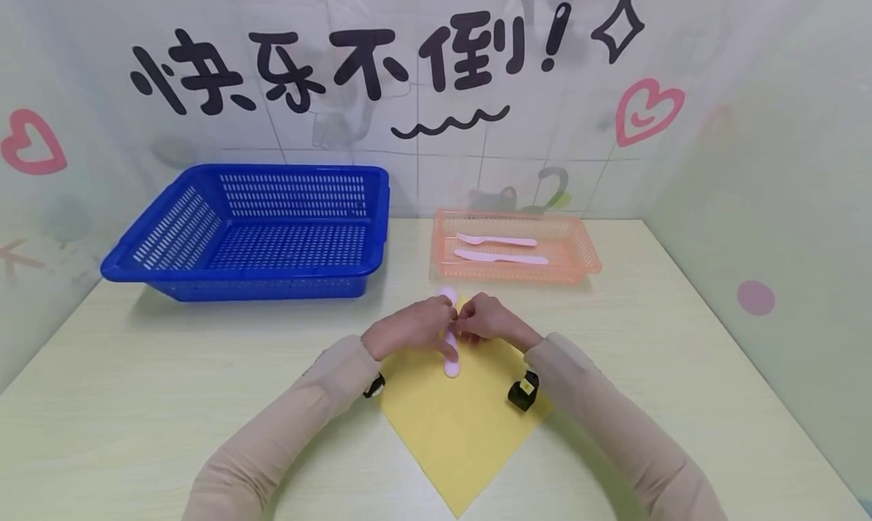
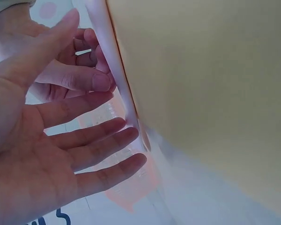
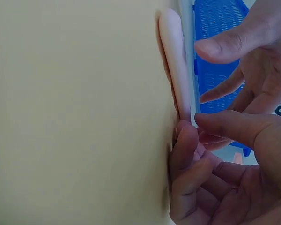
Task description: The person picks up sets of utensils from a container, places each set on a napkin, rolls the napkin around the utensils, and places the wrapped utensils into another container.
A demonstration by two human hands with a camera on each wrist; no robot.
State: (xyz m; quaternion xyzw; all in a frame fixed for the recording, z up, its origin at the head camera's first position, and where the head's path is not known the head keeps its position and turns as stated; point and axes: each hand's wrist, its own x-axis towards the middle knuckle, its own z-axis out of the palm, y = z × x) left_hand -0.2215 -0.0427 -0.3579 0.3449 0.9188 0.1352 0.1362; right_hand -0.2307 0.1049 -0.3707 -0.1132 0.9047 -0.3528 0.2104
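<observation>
A pale pink spoon point(image 1: 452, 366) lies lengthwise on the upper part of a yellow square sheet point(image 1: 463, 430), which looks like a napkin and is turned with one corner toward me. My left hand point(image 1: 418, 326) hovers over the spoon from the left. Its fingers point(image 2: 107, 176) are spread and fairly straight, and the thumb stands apart from them. From the other side, my right hand point(image 1: 487, 318) has its curled fingers point(image 3: 185, 143) and thumb at the middle of the spoon. The hands partly cover the spoon in the head view.
A large blue basket point(image 1: 272, 288) stands at the back left. At the back right, a shallow orange basket point(image 1: 511, 273) holds a pink fork point(image 1: 500, 241) and a pink knife point(image 1: 504, 257). Printed curtains enclose the table point(image 1: 170, 415) behind and at both sides.
</observation>
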